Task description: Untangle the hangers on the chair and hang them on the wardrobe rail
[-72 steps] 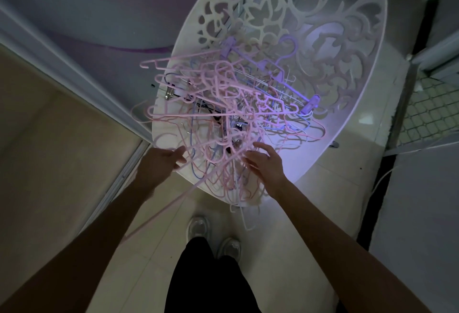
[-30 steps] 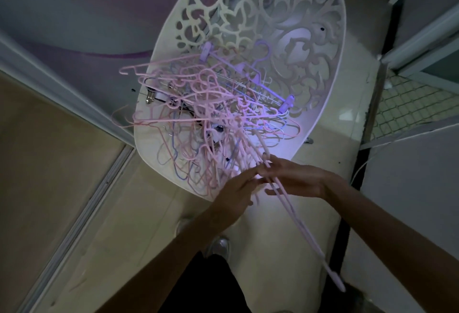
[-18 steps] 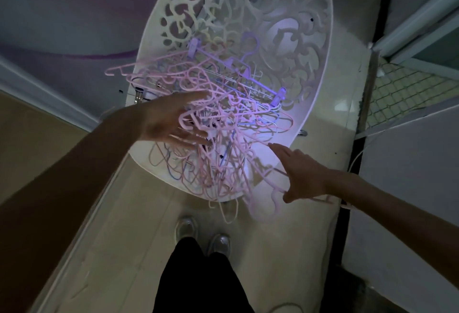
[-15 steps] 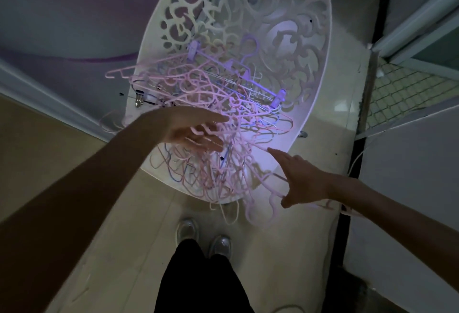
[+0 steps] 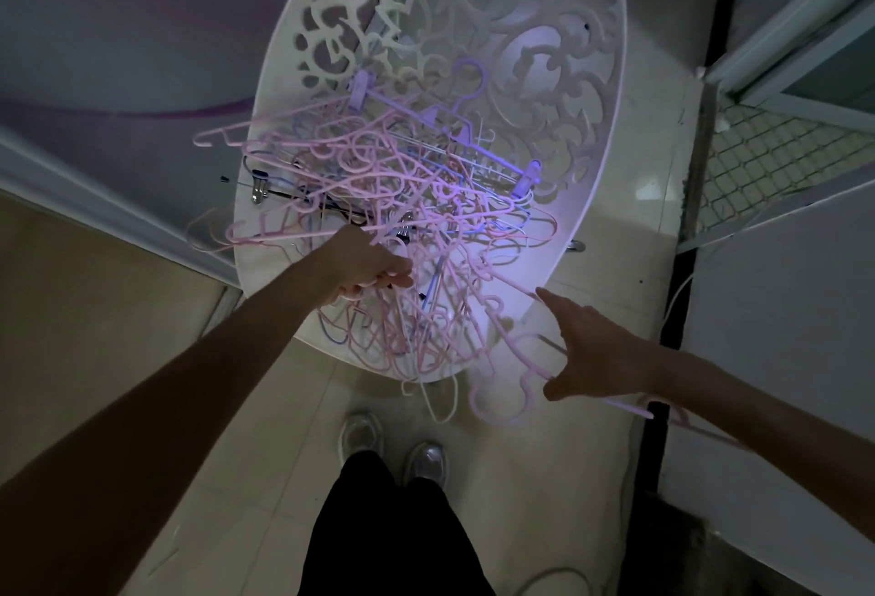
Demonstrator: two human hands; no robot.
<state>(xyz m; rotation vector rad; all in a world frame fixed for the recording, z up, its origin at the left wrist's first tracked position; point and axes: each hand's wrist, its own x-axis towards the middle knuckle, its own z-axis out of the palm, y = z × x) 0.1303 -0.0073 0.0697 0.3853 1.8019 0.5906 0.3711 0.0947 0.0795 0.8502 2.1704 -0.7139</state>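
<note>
A white chair [image 5: 611, 89] with a scroll-cut oval back stands on the tiled floor [image 5: 265, 425], seen from above in dim light. On its seat lies a tangled heap of hangers [image 5: 402, 216], mostly pink, with a few blue and purple ones and a metal clip hanger at the left edge. Several hangers overhang the near rim of the seat.

The person's left hand [image 5: 364, 271] is at the near left part of the heap, fingers curled round pink hanger wires within the tangle. The right hand [image 5: 594, 351] is at the near right edge of the seat, index finger extended toward the heap, thumb spread; a pink hanger [image 5: 509, 387] runs under its palm and trails off to the near right. Whether that hand actually grips it cannot be told.

Two shoes [image 5: 393, 446] and dark trousers [image 5: 383, 529] show below. No wardrobe rail is in view.
</note>
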